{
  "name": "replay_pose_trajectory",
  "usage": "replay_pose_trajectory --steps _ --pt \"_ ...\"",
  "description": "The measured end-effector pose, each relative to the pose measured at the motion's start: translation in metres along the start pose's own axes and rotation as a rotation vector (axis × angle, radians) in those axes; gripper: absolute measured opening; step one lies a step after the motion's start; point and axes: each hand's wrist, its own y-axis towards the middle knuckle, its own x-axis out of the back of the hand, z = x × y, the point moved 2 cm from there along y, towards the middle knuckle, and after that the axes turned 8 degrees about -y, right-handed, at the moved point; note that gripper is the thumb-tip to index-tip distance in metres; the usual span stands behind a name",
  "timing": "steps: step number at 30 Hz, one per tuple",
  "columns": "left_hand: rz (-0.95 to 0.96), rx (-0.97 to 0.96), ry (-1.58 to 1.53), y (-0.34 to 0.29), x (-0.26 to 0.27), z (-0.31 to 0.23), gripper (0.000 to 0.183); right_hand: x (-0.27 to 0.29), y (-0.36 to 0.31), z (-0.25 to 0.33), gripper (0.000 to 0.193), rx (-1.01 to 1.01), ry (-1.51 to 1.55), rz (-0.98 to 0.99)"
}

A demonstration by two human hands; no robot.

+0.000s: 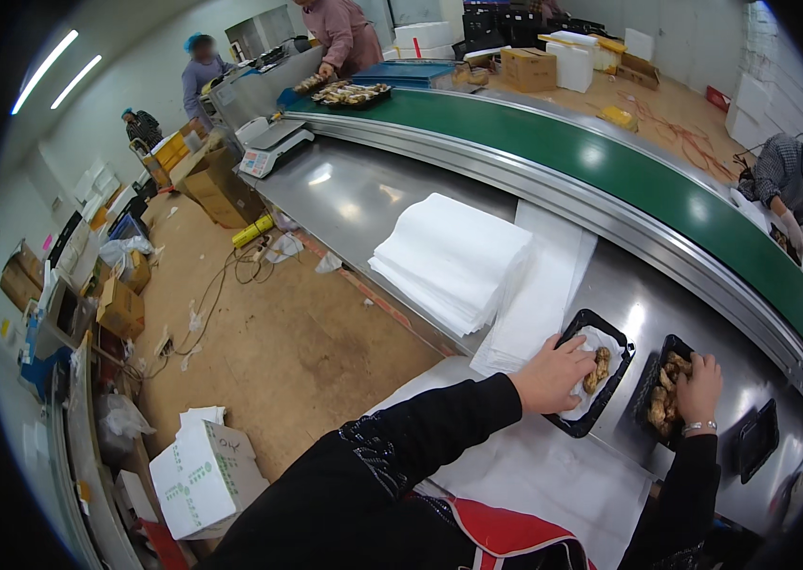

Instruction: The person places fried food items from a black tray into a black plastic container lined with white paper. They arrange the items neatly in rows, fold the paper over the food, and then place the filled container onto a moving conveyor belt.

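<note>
My left hand (553, 376) reaches into a black tray (622, 375) lined with white paper. Its fingers are bent and pressed at the edge of a brown, knobbly mushroom (598, 369) lying there. To the right, my right hand (700, 388), with a bracelet at the wrist, is in a second black tray (643, 385) with several similar mushrooms (660, 410). The right fingers curl down onto a mushroom, partly hidden under them. Both trays rest on the metal table (639, 309).
A thick stack of white sheets (453, 249) lies left of the trays. A green conveyor belt (553, 141) runs behind, carrying a filled tray (352, 93). A scale (273, 144) stands at the table's far end. An empty-looking black tray (758, 440) sits at right. Other people work nearby.
</note>
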Motion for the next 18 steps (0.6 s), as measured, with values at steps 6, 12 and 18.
replay_pose_trajectory --steps 6,12,18 --pt "-0.005 -0.014 -0.028 -0.001 -0.001 0.001 0.059 0.004 0.006 -0.001 0.020 -0.053 0.049 0.061" --pt "-0.087 -0.070 -0.136 0.002 -0.004 0.011 0.053 0.020 0.002 -0.007 0.027 -0.195 0.535 0.054" --pt "-0.027 -0.014 -0.017 0.009 0.006 -0.001 0.055 0.034 0.006 -0.035 0.025 -0.311 0.662 -0.041"
